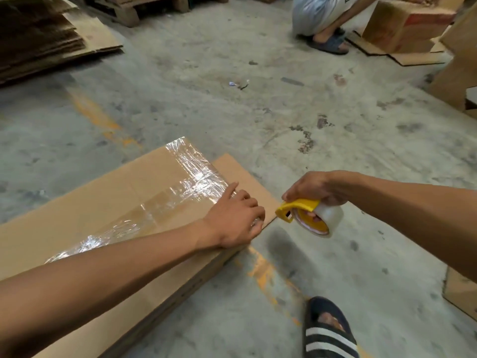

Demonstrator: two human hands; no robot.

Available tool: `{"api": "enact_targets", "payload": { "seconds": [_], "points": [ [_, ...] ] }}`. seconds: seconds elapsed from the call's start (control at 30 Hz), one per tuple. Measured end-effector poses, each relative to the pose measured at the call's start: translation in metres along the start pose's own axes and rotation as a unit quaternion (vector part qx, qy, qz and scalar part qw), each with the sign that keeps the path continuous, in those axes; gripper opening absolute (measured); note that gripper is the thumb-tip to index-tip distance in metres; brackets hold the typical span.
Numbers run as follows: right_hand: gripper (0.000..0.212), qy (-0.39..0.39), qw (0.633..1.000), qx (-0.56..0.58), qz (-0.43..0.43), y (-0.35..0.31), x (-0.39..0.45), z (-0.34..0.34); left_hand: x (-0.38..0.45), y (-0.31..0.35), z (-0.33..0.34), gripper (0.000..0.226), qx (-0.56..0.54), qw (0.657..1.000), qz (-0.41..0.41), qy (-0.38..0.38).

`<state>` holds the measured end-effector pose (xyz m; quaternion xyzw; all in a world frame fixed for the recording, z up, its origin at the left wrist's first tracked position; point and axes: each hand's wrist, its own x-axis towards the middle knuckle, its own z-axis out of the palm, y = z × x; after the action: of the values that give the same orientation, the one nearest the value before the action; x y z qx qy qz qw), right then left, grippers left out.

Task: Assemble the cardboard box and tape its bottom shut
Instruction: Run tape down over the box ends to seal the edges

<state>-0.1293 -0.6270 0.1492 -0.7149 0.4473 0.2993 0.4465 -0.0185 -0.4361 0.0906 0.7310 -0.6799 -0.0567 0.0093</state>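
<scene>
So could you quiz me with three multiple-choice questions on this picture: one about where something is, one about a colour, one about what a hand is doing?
1. Where does the left hand rest?
A. on the taped cardboard box
B. on the floor
C. on a slipper

2. What colour is the tape dispenser?
A. red
B. yellow
C. green

3. What is the right hand doing?
A. hanging idle
B. pressing on the floor
C. gripping the dispenser with its roll of clear tape

Answers: 1 A, its fingers lie by the shiny tape at the box's edge. 2 B, the handle is plainly yellow. 3 C, its fingers curl round the handle, held above the floor.
</scene>
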Motion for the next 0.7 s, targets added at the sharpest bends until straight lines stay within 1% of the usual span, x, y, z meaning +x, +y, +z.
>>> {"api": "enact_targets", "payload": {
  "seconds": [0.1,0.2,0.27,0.4,0.53,0.63,0.7],
  "points": [
    [0.041,0.065,0.997,0.031,-0.037,-0.017,0.000,-0.010,0.003,0.007,0.003,0.035,0.026,0.999,-0.034,-0.001],
    [0.036,0.104,0.989,0.040,-0.098,-0.047,-0.001,-0.009,0.003,0.008,0.001,0.041,0.046,0.998,-0.034,-0.008],
    [0.029,0.130,0.979,0.054,-0.144,-0.072,-0.004,-0.005,-0.003,0.007,-0.002,0.045,0.034,0.999,-0.041,-0.005],
    [0.028,0.159,0.957,0.077,-0.232,-0.129,-0.007,0.013,-0.030,0.001,0.003,0.056,0.023,0.999,-0.036,0.024],
    [0.028,0.143,0.932,0.094,-0.318,-0.184,-0.015,0.042,-0.075,-0.019,0.012,0.063,0.046,0.998,-0.017,0.026],
    [0.025,0.111,0.913,0.090,-0.381,-0.219,-0.027,0.076,-0.126,-0.029,0.011,0.071,0.037,0.998,-0.052,0.016],
    [0.023,0.067,0.905,0.082,-0.412,-0.240,-0.034,0.100,-0.163,-0.032,0.011,0.076,0.015,0.996,-0.083,0.004]
  ]
}}
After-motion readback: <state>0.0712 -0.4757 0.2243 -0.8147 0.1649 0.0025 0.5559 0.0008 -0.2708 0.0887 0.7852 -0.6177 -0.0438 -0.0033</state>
